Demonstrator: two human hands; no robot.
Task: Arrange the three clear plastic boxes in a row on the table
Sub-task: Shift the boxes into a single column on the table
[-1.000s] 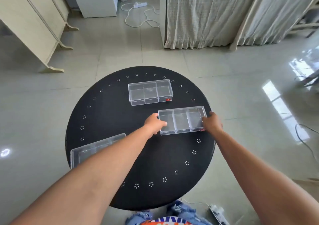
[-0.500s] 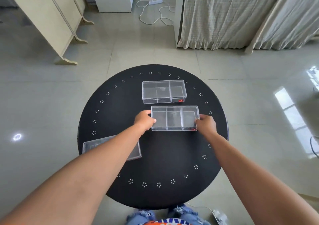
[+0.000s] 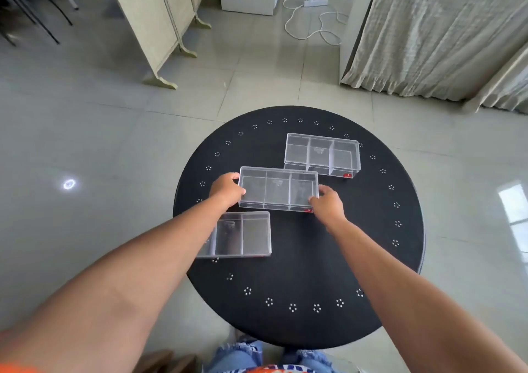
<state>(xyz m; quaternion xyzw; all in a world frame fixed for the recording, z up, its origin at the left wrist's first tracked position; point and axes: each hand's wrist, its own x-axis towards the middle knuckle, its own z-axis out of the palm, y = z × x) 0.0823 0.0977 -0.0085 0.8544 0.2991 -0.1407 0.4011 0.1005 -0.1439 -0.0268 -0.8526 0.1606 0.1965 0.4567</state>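
Three clear plastic boxes with inner dividers lie on a round black table [image 3: 328, 258]. I hold the middle box [image 3: 278, 189] by its two short ends: my left hand [image 3: 227, 191] grips the left end, my right hand [image 3: 328, 205] the right end. The far box [image 3: 322, 154] sits up and to the right, its near edge close to the middle box's far right corner. The near box [image 3: 243, 234] lies at the table's left edge, partly hidden under my left forearm.
A folding screen [image 3: 154, 24] stands on the tiled floor at the far left. A curtain-covered frame [image 3: 428, 29] is at the far right. A white cable with a power strip [image 3: 314, 1] lies on the floor beyond.
Both hands have carried the middle box to the left, so it now sits between the far and near boxes. My view has swung left too.
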